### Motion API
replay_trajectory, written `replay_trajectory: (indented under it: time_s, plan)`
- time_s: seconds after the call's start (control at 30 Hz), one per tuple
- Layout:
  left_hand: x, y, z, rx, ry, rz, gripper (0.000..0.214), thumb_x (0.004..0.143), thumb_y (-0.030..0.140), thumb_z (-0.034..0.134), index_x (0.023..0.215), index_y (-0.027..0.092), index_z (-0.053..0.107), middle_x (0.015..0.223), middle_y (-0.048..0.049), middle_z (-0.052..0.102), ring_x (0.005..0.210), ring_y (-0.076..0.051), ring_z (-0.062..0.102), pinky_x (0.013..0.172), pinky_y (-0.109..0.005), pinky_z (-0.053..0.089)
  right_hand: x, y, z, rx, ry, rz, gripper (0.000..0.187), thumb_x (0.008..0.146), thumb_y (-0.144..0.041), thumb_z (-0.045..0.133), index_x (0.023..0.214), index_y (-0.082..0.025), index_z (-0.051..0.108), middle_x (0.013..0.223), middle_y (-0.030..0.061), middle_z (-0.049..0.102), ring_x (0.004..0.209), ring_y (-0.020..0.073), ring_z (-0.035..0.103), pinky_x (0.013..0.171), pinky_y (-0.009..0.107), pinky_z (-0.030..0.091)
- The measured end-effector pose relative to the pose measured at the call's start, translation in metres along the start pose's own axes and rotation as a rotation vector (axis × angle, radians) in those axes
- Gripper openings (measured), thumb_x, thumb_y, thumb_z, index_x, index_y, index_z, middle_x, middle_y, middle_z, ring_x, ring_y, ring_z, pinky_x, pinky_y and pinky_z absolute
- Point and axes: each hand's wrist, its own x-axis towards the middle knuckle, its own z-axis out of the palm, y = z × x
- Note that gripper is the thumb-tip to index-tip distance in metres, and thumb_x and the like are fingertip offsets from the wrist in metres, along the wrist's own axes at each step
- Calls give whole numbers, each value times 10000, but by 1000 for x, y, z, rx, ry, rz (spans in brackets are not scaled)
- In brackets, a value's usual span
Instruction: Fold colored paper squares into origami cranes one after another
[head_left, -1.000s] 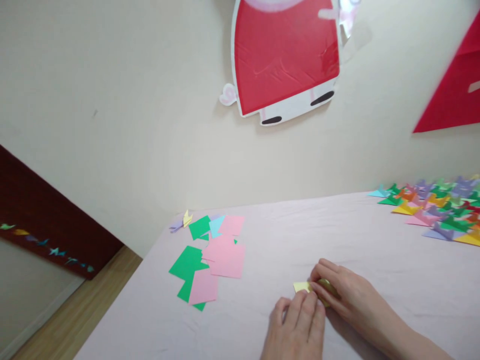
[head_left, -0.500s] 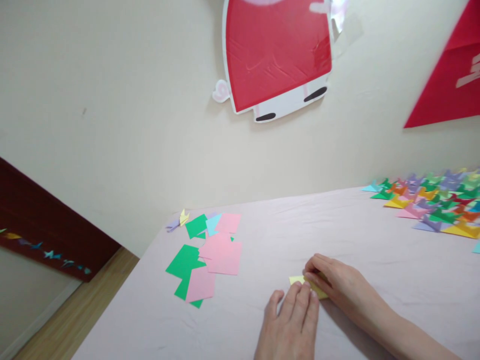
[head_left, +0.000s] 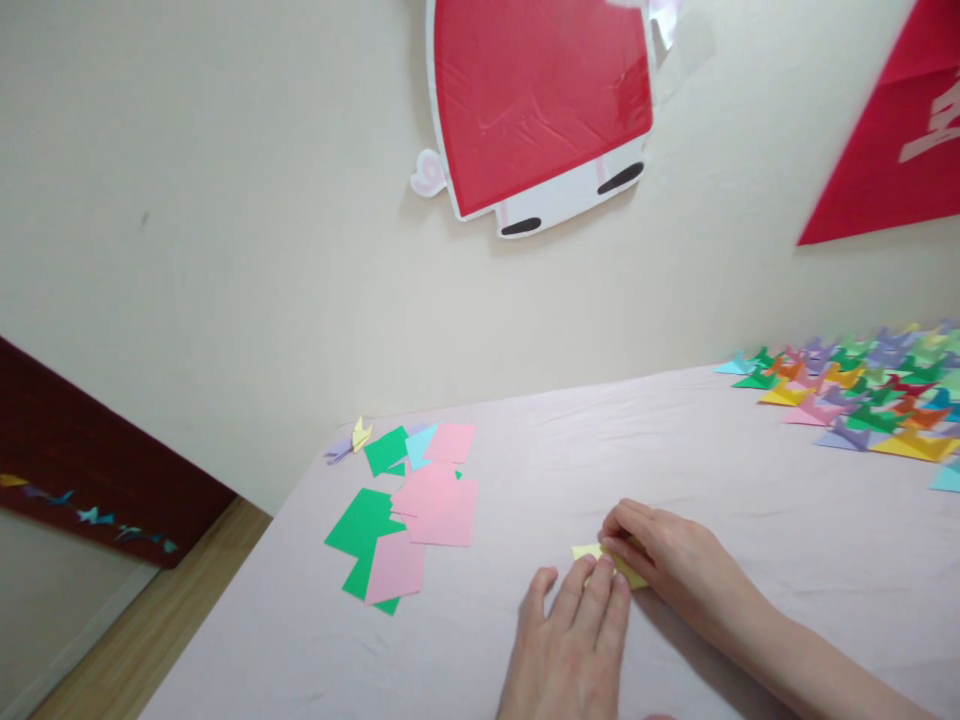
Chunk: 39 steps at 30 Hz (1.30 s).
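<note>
The left hand lies flat, fingers slightly spread, pressing the yellow paper to the bench, while the right hand pinches its far side. The paper's long axis slants from far left to near right, one end poking leftward. Bench surface stretches left to loose sheets, forward to the wall, with folded shapes far right.

Seemingly a home room. Past the far edge of the counter hangs a cartoon cutout; past its left edge, wood-look flooring.
</note>
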Motion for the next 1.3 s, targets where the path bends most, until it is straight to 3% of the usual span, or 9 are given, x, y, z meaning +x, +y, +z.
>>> replay_trajectory:
  time_s: [0.27,0.47,0.67,1.1,1.3]
  plan:
    - [6,1,-16,-17,-180,-7,742,933,648,341,1483,150,374,1499,-119,424,1346,-312,435,1097,-507,339,-1,-1,4,-104,19,-31,171,919,-227,460,797,-225,580,827,27,698,678,185,646,600,267,435]
    - [9,1,-25,-46,-233,-8,816,893,753,343,1471,179,403,1504,-146,406,1348,-341,431,1088,-537,354,0,-3,3,-148,-7,-14,129,914,-194,500,810,-217,573,846,21,699,704,182,655,601,256,430]
    - [11,3,-31,-124,-301,-43,815,893,738,386,1491,184,364,1543,-145,335,1396,-353,355,1112,-583,310,0,-2,6,-146,15,-7,120,925,-210,502,848,-225,592,873,17,705,714,191,663,587,259,417]
    - [7,-1,-41,-299,-230,-78,750,836,650,582,1404,176,453,1537,-111,378,1420,-307,317,1177,-537,208,-5,-7,15,-214,88,-28,197,930,-155,448,934,-218,635,945,41,702,746,215,624,667,307,445]
    - [3,0,-45,-364,-132,-74,703,790,600,679,1359,234,487,1545,-86,369,1407,-294,333,1175,-517,208,-14,-13,3,-12,109,-9,196,868,-163,440,940,-215,616,995,56,658,848,207,622,783,330,440]
